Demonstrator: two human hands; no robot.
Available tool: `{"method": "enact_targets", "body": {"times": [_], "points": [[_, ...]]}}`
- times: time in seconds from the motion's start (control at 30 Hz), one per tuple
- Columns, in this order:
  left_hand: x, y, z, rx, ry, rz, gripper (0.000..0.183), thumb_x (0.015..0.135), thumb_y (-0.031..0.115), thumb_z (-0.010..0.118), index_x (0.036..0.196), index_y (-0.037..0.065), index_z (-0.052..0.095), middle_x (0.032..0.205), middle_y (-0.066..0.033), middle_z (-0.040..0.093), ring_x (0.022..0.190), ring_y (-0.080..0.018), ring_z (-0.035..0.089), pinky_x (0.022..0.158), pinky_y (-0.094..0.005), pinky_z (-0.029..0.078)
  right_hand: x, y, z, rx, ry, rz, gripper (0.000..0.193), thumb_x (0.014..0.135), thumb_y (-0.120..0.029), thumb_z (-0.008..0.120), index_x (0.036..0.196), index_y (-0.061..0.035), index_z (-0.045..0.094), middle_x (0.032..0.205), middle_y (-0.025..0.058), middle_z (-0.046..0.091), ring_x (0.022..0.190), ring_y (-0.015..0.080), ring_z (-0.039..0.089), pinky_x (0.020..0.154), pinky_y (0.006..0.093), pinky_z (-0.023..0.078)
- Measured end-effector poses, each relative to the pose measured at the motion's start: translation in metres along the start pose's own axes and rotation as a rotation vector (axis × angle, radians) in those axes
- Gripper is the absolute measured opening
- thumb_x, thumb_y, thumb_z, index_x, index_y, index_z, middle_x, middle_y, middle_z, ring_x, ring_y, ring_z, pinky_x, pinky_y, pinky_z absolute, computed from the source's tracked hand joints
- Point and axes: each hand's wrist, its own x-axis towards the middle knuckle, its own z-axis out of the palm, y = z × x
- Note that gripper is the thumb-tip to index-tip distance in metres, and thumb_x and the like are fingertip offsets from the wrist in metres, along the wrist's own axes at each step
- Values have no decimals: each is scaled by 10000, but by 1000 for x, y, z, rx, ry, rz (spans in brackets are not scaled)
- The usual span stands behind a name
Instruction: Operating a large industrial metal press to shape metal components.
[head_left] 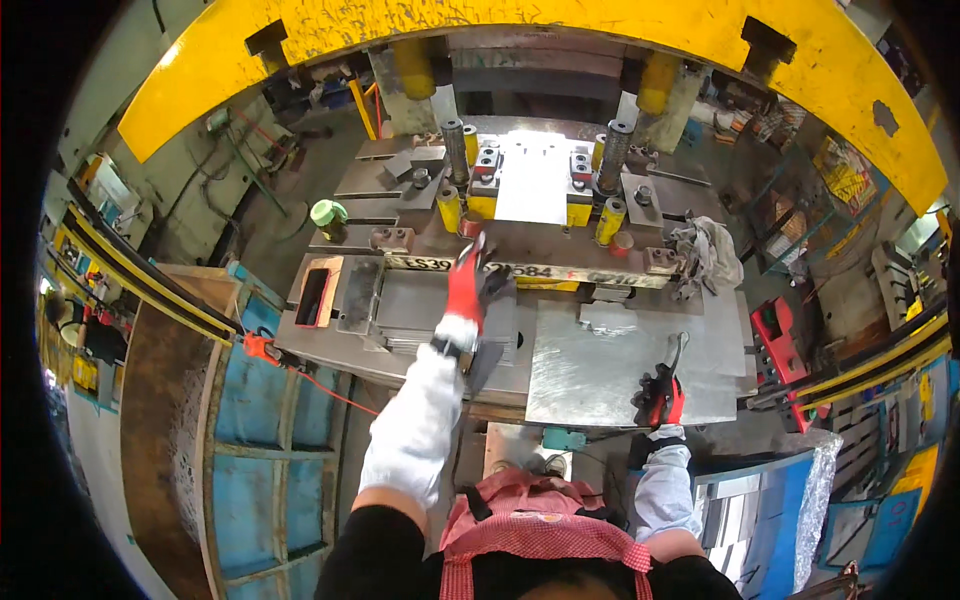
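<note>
My left hand (466, 290), in a red and black glove, reaches over the front edge of the steel die (540, 245), fingers stretched forward and nothing visible in them. Below and beside it lies a stack of grey metal plates (410, 308). My right hand (660, 398), in a similar glove, is closed round a thin metal tool with a bent tip (681, 352). It is over the near right part of a flat, shiny metal sheet (590, 365). A bright sheet-metal piece (532, 180) lies in the middle of the die, between the guide posts.
The yellow press ram (520, 18) arches overhead. A green-capped bottle (328, 218) and a phone (314, 296) are at the left, a crumpled grey rag (708, 255) at the right. Striped bars (150, 280) flank the press. A blue-panelled crate (262, 400) stands lower left.
</note>
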Motion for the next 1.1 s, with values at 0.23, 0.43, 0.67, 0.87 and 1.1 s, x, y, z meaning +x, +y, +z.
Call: {"method": "enact_targets", "body": {"times": [0.23,0.43,0.67,0.87,1.1], "points": [[-107,-52,-195,1002,227,461,403,865,250,544,1229,85,497,1207,-83,535,1069,-240,535,857,-357,441,0,5,16,17,18,39,296,782,-281,649,899,-66,483,615,102,511,377,175,411,336,307,332],[-98,-63,-287,1966,162,304,557,771,319,571,1271,119,430,1396,-123,318,1249,-348,333,1026,-457,259,5,7,13,-22,38,2,284,780,-274,653,813,-57,472,600,117,530,374,184,436,337,315,368],[-92,-60,-287,1947,108,242,519,754,317,583,1217,113,464,1344,-125,381,1223,-354,363,999,-465,294,-5,7,21,-32,74,-50,273,793,-273,636,841,-49,488,597,106,529,370,161,417,334,305,353],[-90,-59,-285,1983,152,269,523,742,292,620,1225,161,470,1303,-85,433,1208,-336,385,967,-472,330,3,9,16,-14,82,-3,255,798,-266,628,832,-71,467,604,105,524,366,152,397,331,294,325],[-90,-55,-288,1935,133,235,563,723,281,639,1245,169,459,1293,-78,444,1203,-324,398,964,-451,347,-2,12,21,-19,61,-59,267,783,-267,645,835,-68,475,622,112,532,382,153,417,348,293,343]]}}
